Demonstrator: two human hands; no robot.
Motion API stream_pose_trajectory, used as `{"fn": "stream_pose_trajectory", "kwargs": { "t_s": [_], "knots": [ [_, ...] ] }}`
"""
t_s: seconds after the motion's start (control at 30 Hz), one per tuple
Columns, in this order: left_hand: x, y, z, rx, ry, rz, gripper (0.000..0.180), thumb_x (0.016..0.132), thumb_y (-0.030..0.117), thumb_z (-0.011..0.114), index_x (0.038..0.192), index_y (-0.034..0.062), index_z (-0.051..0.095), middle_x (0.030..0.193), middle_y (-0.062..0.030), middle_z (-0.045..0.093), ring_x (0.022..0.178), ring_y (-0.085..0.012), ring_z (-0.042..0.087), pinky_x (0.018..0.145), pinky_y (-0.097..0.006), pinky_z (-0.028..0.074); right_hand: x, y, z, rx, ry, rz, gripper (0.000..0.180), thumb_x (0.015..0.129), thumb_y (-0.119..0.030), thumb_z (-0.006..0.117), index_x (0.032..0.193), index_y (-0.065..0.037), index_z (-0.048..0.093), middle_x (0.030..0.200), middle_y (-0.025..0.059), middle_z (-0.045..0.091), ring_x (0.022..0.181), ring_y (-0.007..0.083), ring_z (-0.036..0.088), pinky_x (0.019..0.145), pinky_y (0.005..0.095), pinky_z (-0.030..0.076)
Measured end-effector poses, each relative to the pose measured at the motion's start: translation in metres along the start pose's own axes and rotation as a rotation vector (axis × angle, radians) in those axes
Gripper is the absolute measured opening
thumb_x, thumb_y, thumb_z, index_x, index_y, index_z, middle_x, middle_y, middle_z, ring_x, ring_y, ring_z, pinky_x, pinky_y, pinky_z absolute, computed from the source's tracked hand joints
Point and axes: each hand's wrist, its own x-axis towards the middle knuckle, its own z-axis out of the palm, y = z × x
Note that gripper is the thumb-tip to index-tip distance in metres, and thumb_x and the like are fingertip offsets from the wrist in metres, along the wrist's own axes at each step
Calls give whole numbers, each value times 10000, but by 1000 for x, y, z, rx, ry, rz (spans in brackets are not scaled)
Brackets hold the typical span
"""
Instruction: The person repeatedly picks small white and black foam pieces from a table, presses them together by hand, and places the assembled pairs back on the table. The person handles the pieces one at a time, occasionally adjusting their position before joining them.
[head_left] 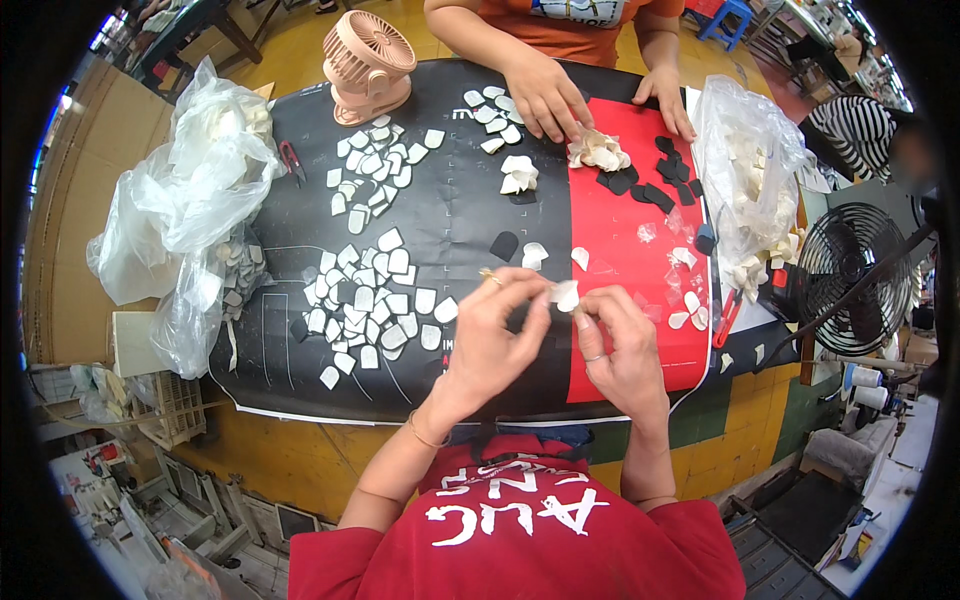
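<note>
Between my hands is a small cream rounded piece (566,296), thin and petal-like. My left hand (500,325) pinches its left side between thumb and fingers. On its right edge, the thumb and forefinger of my right hand (622,350) are closed in a pinch. Just beyond lie a few loose cream pieces (535,256) and a black rounded piece (504,245). Left of my left hand spreads a heap of white rounded tabs (362,298) with dark edges. Small clear film scraps (650,290) and more cream pieces (690,312) lie right of my right hand.
The black and red mat (640,375) covers the table. Across it, a co-worker's hands (545,95) touch a cream pile (600,150). A pink fan (368,65) stands far left, plastic bags (190,215) at left. Red-handled cutter (727,320) and black fan (858,280) are right.
</note>
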Motion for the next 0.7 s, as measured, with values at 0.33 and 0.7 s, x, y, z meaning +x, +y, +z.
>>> {"fn": "stream_pose_trajectory", "kwargs": {
  "t_s": [0.33,0.7],
  "knots": [
    [-20,-17,-24,-213,19,-374,120,953,22,628,966,-72,701,1000,-67,675,852,-96,619,779,-241,499,12,24,3,-290,-54,323,296,952,-271,703,938,20,645,791,101,638,677,206,626,614,324,489],
    [-81,-16,-8,-133,-37,-262,104,884,-4,675,976,-17,721,981,-128,699,828,-219,686,742,-312,543,-55,26,52,859,-117,499,193,921,-83,741,1061,34,678,932,59,711,813,99,670,721,233,530]
  ]
}}
